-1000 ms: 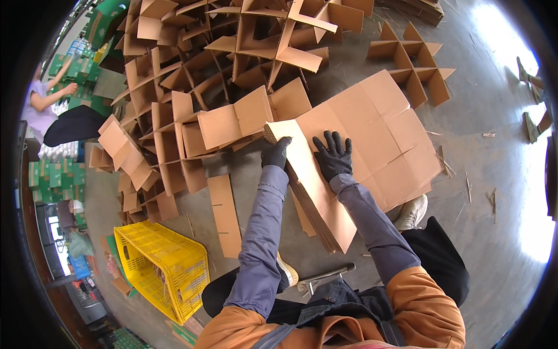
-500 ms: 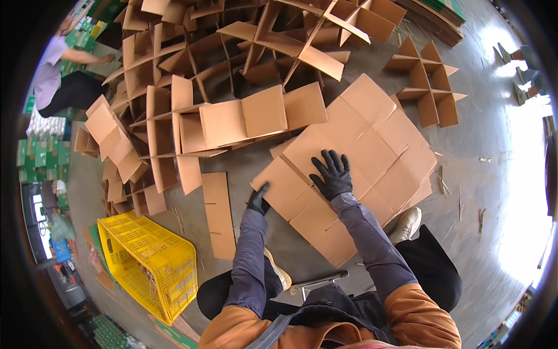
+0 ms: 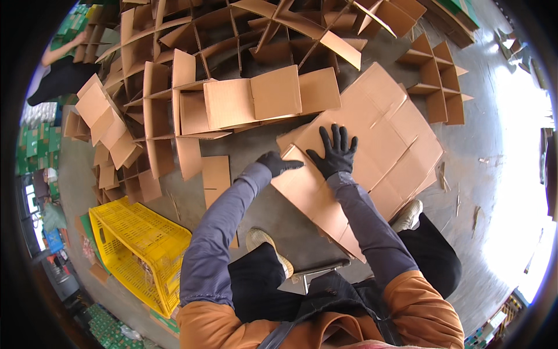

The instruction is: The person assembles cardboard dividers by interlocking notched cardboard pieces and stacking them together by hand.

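A large scored and slotted cardboard sheet [image 3: 381, 136] lies slantwise in front of me, with more cardboard showing beneath its edges. My right hand [image 3: 336, 154], in a black glove, rests flat on it with fingers spread. At the sheet's left edge, my gloved left hand [image 3: 279, 163] grips the border, its thumb side over the top; the fingers underneath are hidden. The near-left panel [image 3: 314, 195] of the sheet is tilted up along a crease. Just beyond the sheet stands an assembled cardboard divider [image 3: 256, 102].
Many interlocked cardboard dividers [image 3: 197, 43] are heaped ahead and left. A lone divider [image 3: 436, 78] stands at the far right. A slotted strip [image 3: 216, 174] lies on the floor near a yellow crate [image 3: 139, 244]. Another person's arm [image 3: 61, 51] shows at the upper left.
My left hand has moved up and right along the sheet's edge and now grips it farther in. The near-left panel has tilted up. The right hand stays flat on the sheet.
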The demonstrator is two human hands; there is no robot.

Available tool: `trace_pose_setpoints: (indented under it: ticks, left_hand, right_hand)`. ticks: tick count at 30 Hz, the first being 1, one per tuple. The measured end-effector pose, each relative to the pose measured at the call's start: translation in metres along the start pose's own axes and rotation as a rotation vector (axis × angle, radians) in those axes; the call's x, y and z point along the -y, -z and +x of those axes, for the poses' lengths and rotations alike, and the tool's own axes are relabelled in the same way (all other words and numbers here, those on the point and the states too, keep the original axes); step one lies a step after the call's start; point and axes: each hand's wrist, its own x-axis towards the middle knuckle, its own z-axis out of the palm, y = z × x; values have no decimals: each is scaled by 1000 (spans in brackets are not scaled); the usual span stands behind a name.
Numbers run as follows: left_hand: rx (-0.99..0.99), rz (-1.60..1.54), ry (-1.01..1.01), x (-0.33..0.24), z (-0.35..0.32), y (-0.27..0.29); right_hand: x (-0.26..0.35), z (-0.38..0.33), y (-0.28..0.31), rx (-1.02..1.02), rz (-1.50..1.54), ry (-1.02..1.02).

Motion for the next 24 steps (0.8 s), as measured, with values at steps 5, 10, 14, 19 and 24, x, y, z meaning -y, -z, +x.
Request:
trace_pose_setpoints:
  ticks: [5,10,14,19,24]
  left_hand:
    - [-169,-142,9,28,-45,-69]
    - [-21,-327,93,35,-52,-85]
    - [263,-712,49,73,-27,-95]
    - [385,-931,71,58,-32,-84]
    - [104,-559,182,51,-48,-90]
  right_hand:
    - [-2,-16,3,38,-68,62]
    - [-3,-22,-1,60,-123,77]
    - [15,-20,-5,80,-18,256]
    - [23,-18,-11,78,44,572]
    - [24,-18,-13,63,83,560]
